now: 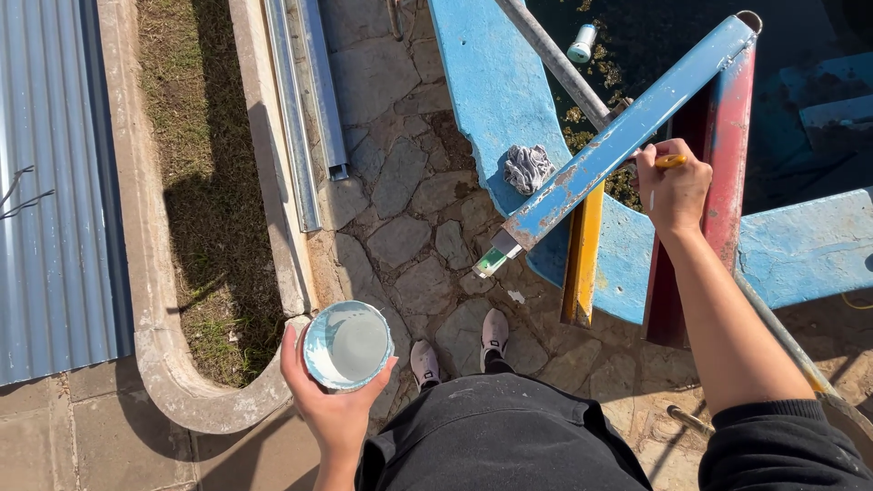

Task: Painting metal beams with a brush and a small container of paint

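Two hands at work, seen from above. Left hand (pixel 332 400) cupped under a small round bowl of pale blue-grey paint (pixel 347 345), fingers closed around its rim, held low in front of the body, above the stone paving. Right hand (pixel 673 186) raised and stretched forward, fingers pinched shut on a thin brush with yellow handle (pixel 670 161), only the handle end visible; bristles hidden, so not possible to tell whether touching the metal. Hands well apart from each other.

Just beside the right hand, a long blue metal beam with chipped paint (pixel 627 132), running diagonally from upper right to lower left. Joined to it at the top, a red metal beam (pixel 727 155) going downward, right behind the hand. Below the blue beam, a yellow metal bar (pixel 582 250), nearly upright. At the lower end of the blue beam, a small white and green tube (pixel 491 262).

Further out, a curved blue concrete edge (pixel 491 91) with a crumpled grey rag (pixel 527 168) lying on it. Grey metal pole (pixel 555 59) crossing above. Two grey shoes (pixel 459 350) standing on the irregular stone paving (pixel 400 191). To the left, a strip of dry grass (pixel 200 182) inside a concrete kerb (pixel 164 355), then corrugated blue-grey metal sheet (pixel 55 182).
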